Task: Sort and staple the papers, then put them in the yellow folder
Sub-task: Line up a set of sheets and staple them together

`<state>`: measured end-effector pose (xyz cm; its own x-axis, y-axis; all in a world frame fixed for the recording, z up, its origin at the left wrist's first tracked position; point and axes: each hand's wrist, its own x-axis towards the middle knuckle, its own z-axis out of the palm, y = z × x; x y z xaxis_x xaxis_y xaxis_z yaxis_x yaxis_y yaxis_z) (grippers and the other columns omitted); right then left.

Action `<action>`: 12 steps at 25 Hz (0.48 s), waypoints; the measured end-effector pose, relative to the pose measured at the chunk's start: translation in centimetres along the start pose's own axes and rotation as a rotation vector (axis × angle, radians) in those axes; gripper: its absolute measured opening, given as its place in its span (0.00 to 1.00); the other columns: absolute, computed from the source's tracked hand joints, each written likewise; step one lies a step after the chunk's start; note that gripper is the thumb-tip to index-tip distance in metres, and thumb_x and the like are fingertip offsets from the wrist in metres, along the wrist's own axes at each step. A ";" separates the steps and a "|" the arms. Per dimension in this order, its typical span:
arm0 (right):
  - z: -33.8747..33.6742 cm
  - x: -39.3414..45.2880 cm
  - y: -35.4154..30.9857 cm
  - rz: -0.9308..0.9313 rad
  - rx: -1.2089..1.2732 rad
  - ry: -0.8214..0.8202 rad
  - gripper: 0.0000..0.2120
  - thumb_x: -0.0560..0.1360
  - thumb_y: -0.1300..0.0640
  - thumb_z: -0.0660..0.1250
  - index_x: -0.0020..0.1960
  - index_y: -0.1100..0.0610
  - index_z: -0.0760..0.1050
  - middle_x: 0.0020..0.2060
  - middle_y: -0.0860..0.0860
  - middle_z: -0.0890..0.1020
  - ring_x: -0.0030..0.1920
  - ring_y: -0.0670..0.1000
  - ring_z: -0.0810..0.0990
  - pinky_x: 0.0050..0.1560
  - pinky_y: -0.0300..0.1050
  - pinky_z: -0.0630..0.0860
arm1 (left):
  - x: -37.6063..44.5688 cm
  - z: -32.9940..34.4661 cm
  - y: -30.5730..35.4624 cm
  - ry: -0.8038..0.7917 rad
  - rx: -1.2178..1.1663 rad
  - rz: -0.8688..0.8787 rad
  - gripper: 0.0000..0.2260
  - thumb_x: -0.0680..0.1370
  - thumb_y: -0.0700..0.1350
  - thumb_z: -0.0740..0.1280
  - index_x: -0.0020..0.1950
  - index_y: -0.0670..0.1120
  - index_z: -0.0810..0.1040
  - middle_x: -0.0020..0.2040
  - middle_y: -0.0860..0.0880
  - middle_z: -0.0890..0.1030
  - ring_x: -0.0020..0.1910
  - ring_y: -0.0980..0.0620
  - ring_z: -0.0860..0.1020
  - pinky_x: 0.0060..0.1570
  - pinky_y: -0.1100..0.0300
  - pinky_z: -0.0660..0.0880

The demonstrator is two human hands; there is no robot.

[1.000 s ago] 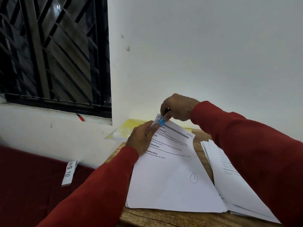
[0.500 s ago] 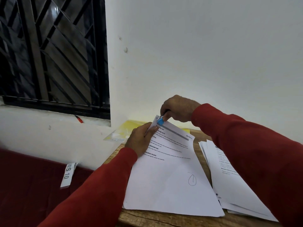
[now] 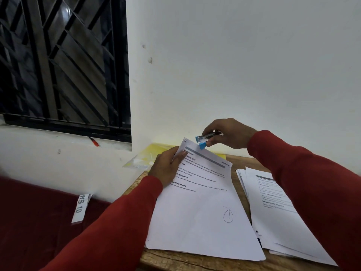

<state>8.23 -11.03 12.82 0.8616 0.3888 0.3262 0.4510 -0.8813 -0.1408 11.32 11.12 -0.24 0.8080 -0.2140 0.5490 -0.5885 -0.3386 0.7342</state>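
Pinching the stapled papers (image 3: 197,202) mid-frame, the left hand (image 3: 168,169) lifts their corner while the right hand (image 3: 228,133) grips the blue stapler (image 3: 204,139) just above.

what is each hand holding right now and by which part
The right hand grips the small blue and black stapler by its rear end. The left hand pinches the white printed paper set at its top left corner.

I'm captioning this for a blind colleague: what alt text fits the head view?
The right hand holds a small blue stapler just off the top corner of a paper set, which the left hand pinches on a wooden table. A yellow folder lies behind; another paper pile sits right.
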 end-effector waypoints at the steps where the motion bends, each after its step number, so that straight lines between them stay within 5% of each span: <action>1: 0.0 -1.0 0.6 0.029 0.047 0.027 0.13 0.74 0.53 0.74 0.58 0.53 0.81 0.52 0.49 0.82 0.51 0.49 0.77 0.54 0.42 0.73 | 0.0 0.0 0.0 -0.002 -0.001 -0.006 0.12 0.83 0.54 0.62 0.44 0.51 0.78 0.35 0.58 0.80 0.36 0.58 0.77 0.39 0.59 0.73; 6: 1.1 -7.5 3.7 0.179 0.290 0.072 0.08 0.74 0.54 0.74 0.52 0.47 0.80 0.46 0.43 0.84 0.47 0.42 0.80 0.51 0.40 0.75 | 0.2 -0.1 -0.6 0.023 -0.030 -0.069 0.13 0.83 0.53 0.62 0.49 0.47 0.80 0.44 0.49 0.84 0.45 0.50 0.82 0.48 0.53 0.77; 12: 2.3 -14.2 6.4 0.317 0.668 0.187 0.18 0.73 0.57 0.74 0.61 0.47 0.75 0.41 0.51 0.85 0.35 0.48 0.78 0.40 0.42 0.76 | 0.4 -0.2 -2.0 -0.037 0.022 -0.191 0.14 0.78 0.57 0.68 0.59 0.52 0.78 0.52 0.53 0.84 0.51 0.50 0.82 0.56 0.50 0.78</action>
<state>-0.56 -21.53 5.13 0.9465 0.0399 0.3201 0.2846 -0.5704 -0.7705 12.86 11.85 -1.42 0.9058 -0.1768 0.3851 -0.4237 -0.3960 0.8147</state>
